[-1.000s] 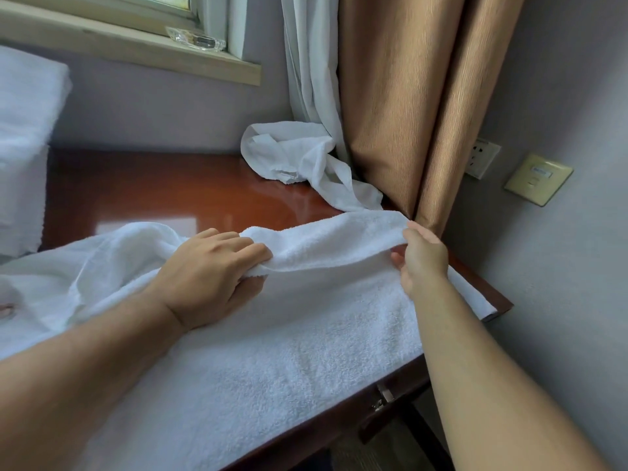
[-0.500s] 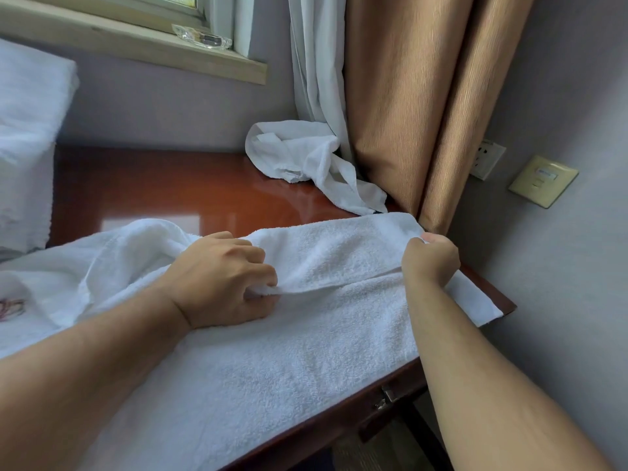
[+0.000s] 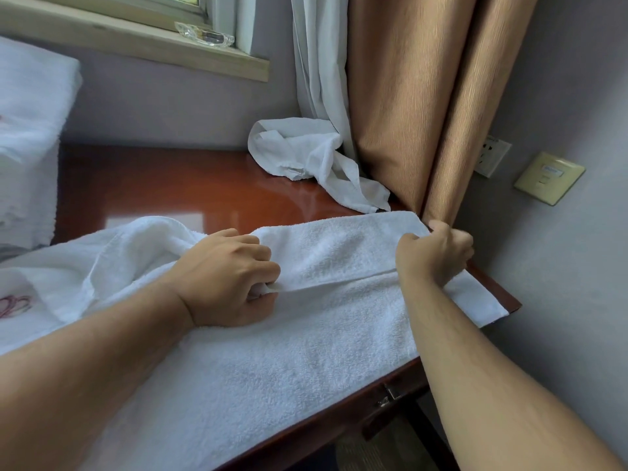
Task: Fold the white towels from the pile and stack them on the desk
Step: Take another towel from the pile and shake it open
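A large white towel (image 3: pixel 289 355) lies spread along the front of the reddish wooden desk (image 3: pixel 176 185). Its far long edge is folded over toward me. My left hand (image 3: pixel 227 277) pinches that folded edge near the middle of the towel. My right hand (image 3: pixel 435 256) grips the same edge at the towel's right end, close to the desk's right edge. A second, crumpled white towel (image 3: pixel 302 151) sits at the back of the desk against the curtain. A stack of folded white towels (image 3: pixel 30 137) stands at the far left.
White and tan curtains (image 3: pixel 407 96) hang at the back right, touching the desk. A window sill (image 3: pixel 142 39) with a clear glass dish (image 3: pixel 204 34) runs above. A wall socket (image 3: pixel 492 156) and a switch plate (image 3: pixel 548 178) are on the right wall. A drawer latch (image 3: pixel 387 396) shows under the desk front.
Both hands have pulled the towel's far edge toward me and lowered it onto the towel, their fingers curling tighter round it.
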`<action>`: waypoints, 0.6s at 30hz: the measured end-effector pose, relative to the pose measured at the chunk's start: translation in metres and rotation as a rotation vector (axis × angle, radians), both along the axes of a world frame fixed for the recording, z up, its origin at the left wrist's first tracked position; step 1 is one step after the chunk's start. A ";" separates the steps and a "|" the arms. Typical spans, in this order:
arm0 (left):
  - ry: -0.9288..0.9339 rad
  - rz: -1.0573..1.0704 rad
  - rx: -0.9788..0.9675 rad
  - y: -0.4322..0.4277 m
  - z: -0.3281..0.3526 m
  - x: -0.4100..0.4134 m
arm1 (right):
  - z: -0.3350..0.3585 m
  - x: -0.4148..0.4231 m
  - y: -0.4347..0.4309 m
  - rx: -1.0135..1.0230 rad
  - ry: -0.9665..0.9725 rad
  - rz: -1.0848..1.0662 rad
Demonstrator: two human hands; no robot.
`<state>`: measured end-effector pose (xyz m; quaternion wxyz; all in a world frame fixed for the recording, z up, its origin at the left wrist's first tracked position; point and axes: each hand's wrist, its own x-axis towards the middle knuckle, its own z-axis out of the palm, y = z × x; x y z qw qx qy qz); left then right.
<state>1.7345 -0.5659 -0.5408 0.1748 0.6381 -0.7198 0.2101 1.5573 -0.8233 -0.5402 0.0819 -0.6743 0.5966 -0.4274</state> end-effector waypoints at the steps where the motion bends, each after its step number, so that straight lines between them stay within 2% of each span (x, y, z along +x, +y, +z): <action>1: 0.002 0.002 0.005 0.000 0.000 0.000 | 0.002 0.003 0.004 -0.076 0.040 0.118; 2: 0.004 0.002 0.011 0.000 0.000 0.000 | 0.004 0.008 0.008 -0.098 0.070 0.264; 4: 0.012 0.012 0.022 -0.001 -0.001 0.000 | 0.006 0.023 0.020 0.010 0.201 0.493; 6: 0.030 0.030 0.030 -0.001 -0.002 0.001 | 0.003 0.035 0.031 0.188 0.462 0.561; 9: 0.052 0.083 0.066 -0.001 -0.003 0.000 | -0.011 0.041 0.041 0.342 0.716 0.581; 15: 0.058 0.286 0.116 0.010 0.000 -0.002 | -0.011 0.040 0.036 0.375 0.779 0.531; 18: 0.120 0.464 0.089 0.042 0.000 0.002 | -0.001 0.058 0.055 0.373 0.805 0.378</action>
